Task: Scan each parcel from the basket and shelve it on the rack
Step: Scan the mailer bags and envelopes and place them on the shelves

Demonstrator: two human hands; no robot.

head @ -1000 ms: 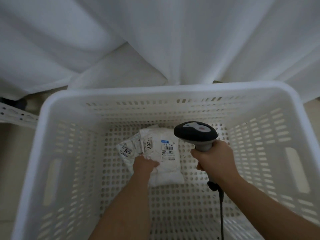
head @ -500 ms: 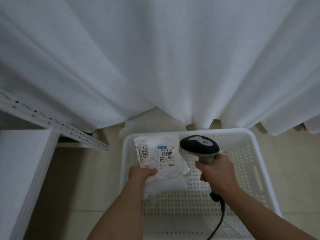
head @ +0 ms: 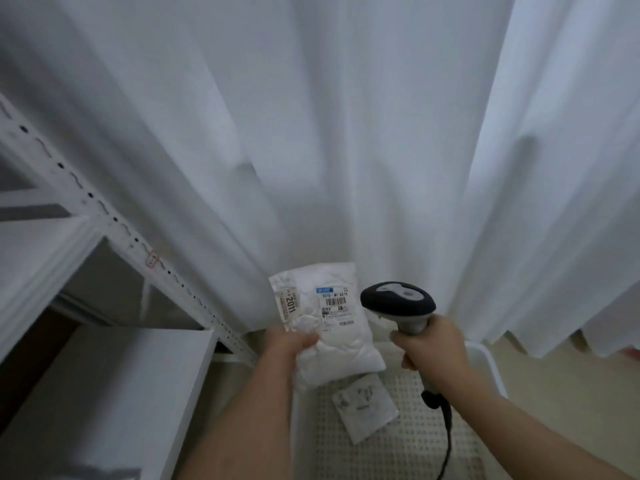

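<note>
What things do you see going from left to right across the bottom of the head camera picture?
White rack shelf → left hand → held white parcel → barcode scanner → right hand → white basket's right rim.

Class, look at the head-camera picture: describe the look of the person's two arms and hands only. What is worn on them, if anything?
Both forearms are bare up to the bottom edge of the picture: no sleeves show. The left hand and the right hand wear no gloves. No watch, bracelet or ring can be seen on either wrist or on the fingers that show. No markings show on either arm.
</note>
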